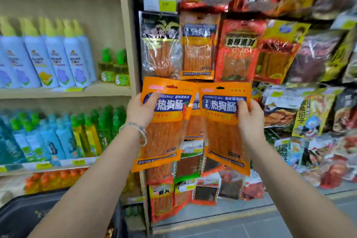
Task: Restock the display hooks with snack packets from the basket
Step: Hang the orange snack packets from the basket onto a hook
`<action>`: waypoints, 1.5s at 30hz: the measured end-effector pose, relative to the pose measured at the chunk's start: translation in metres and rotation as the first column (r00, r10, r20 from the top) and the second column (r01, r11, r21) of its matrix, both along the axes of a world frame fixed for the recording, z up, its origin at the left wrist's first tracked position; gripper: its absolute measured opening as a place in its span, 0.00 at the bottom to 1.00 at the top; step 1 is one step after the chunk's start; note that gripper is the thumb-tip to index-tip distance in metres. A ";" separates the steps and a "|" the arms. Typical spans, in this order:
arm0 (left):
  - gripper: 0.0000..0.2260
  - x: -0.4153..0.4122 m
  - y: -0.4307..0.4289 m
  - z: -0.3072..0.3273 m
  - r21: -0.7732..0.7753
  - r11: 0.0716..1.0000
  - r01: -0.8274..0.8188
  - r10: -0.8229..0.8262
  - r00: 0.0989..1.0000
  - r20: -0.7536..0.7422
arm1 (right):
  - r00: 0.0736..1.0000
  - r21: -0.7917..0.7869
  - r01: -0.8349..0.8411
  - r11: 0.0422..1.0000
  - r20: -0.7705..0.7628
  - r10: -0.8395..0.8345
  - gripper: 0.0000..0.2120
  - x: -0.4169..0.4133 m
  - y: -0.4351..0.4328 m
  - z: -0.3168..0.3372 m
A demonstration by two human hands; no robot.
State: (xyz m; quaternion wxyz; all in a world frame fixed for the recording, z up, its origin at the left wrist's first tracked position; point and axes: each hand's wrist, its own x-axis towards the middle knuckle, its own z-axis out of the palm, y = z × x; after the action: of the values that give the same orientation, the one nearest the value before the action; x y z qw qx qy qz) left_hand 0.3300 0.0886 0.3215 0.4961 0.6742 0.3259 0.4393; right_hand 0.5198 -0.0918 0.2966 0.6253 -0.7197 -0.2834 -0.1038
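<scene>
Two orange snack packets were held up side by side before the hanging display. The left packet (164,121) was gripped at its upper edge by the left hand (140,109), thumb curled over the blue label. The right packet (224,127) was pinched likewise by the right hand (249,116). A dark basket (29,216) was seen at lower left.
</scene>
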 end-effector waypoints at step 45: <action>0.06 0.179 0.098 0.111 0.039 0.997 -0.065 0.052 0.963 0.266 | 0.961 0.232 -0.276 0.933 0.055 0.271 0.10 0.186 0.185 0.134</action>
State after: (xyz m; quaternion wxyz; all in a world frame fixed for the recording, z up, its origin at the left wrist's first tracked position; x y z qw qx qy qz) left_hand 0.5091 0.1867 0.4328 0.5060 0.6111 0.2659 0.5476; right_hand 0.7057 0.0932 0.4307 0.7120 -0.5922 -0.3729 -0.0568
